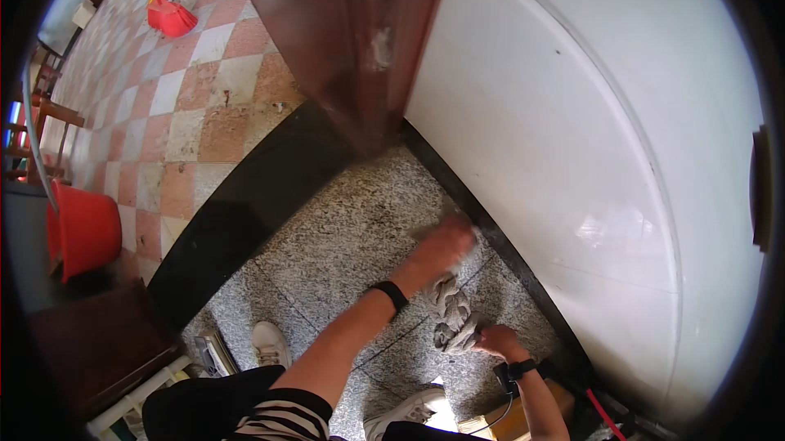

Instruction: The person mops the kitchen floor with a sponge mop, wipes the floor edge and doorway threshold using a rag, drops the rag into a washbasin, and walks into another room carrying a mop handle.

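On the floor (327,224), grey cloth (452,318) stretched lengthwise forward, pinched by the right hand (499,342), the left hand (446,246) blurred, grip unclear.

The floor is made of two parts. The near one is speckled grey granite (335,224), with thin dark joints between its slabs. A wide black stone strip (241,200) divides it from pink and white checkered tiles (168,94), which bear dark stains and small scattered debris. On the granite stand two pale shoes (270,343); on the checkered tiles stands a red long-handled cleaning tool (171,19).
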### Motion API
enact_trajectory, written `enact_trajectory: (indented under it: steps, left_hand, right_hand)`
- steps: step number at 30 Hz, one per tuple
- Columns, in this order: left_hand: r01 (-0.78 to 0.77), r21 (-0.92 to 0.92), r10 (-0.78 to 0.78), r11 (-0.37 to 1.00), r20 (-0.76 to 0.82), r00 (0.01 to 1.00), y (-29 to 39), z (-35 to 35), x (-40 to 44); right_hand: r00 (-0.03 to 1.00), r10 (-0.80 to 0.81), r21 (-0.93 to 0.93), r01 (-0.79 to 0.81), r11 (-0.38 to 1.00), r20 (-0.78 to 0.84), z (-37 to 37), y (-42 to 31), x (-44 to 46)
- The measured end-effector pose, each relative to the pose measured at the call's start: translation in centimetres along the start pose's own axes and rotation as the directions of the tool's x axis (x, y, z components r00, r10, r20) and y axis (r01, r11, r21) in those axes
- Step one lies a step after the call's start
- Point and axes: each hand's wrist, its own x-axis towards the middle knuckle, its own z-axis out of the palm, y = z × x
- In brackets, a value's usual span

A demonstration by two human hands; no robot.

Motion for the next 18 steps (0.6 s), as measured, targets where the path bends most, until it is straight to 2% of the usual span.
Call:
enact_trajectory:
  steps: [1, 2, 3, 4, 5, 6, 8, 9, 10, 12, 14, 16, 17, 18]
  left_hand:
    - [0.084, 0.241, -0.108, 0.967, 0.086, 0.990, -1.6, -5.5, -0.1]
    - [0.084, 0.304, -0.066, 0.949, -0.068, 0.995, -5.3, -4.9, -0.4]
    - [0.097, 0.367, -0.015, 0.925, -0.219, 0.976, -8.3, -4.0, -0.5]
    - [0.111, 0.371, -0.025, 0.922, -0.228, 0.973, -9.4, -4.8, -0.2]
    - [0.187, 0.374, -0.082, 0.908, -0.279, 0.957, -10.3, -5.4, -0.1]
    - [0.261, 0.373, -0.137, 0.891, -0.327, 0.935, -10.9, -5.9, -0.3]
    - [0.292, 0.331, -0.163, 0.897, -0.366, 0.916, -11.4, -5.9, -0.2]
    - [0.312, 0.286, -0.186, 0.906, -0.393, 0.901, -11.5, -5.8, -0.5]
    - [0.320, 0.288, -0.195, 0.903, -0.389, 0.900, -11.9, -5.7, -1.4]
    - [0.205, 0.401, -0.106, 0.893, -0.254, 0.961, -12.9, -6.0, -3.3]
    - [0.190, 0.332, -0.088, 0.924, -0.298, 0.951, -13.5, -7.9, -7.1]
    - [0.227, 0.577, -0.133, 0.785, -0.202, 0.970, -17.8, -8.7, -11.6]
    - [0.392, 0.352, -0.278, 0.850, -0.332, 0.901, -19.7, -10.0, -13.8]
    - [0.517, 0.096, -0.438, 0.851, -0.415, 0.798, -21.1, -11.2, -15.0]
  right_hand:
    - [1.000, 0.010, -0.045, -0.010, 0.999, -0.011, -0.3, -0.5, 0.3]
    - [1.000, 0.003, -0.054, -0.003, 0.999, -0.011, -0.5, -1.0, 0.5]
    - [0.996, -0.031, 0.016, 0.032, 0.999, -0.089, -0.7, -1.5, 0.7]
    - [0.984, -0.060, 0.083, 0.074, 0.994, -0.169, -1.1, -2.1, 0.9]
    - [0.983, -0.069, 0.072, 0.083, 0.994, -0.170, -1.4, -2.8, 1.3]
    - [0.961, -0.053, 0.142, 0.094, 0.985, -0.270, -1.7, -3.5, 1.7]
    - [0.880, 0.015, 0.238, 0.113, 0.965, -0.476, -3.1, -6.1, 1.7]
    - [0.883, 0.008, 0.235, 0.116, 0.965, -0.469, -4.1, -7.2, 1.1]
    - [0.872, 0.049, 0.394, 0.169, 0.903, -0.486, -5.2, -8.1, 0.6]
    - [0.845, 0.099, 0.617, 0.298, 0.729, -0.526, -5.8, -8.6, 0.5]
    - [0.846, 0.102, 0.610, 0.288, 0.738, -0.523, -6.5, -8.9, -0.2]
    - [0.848, 0.105, 0.605, 0.279, 0.745, -0.520, -6.7, -8.8, -0.4]
    - [0.843, 0.128, 0.614, 0.268, 0.743, -0.523, -6.4, -8.5, -0.3]
    - [0.838, 0.148, 0.622, 0.258, 0.739, -0.524, -6.2, -8.4, -0.1]
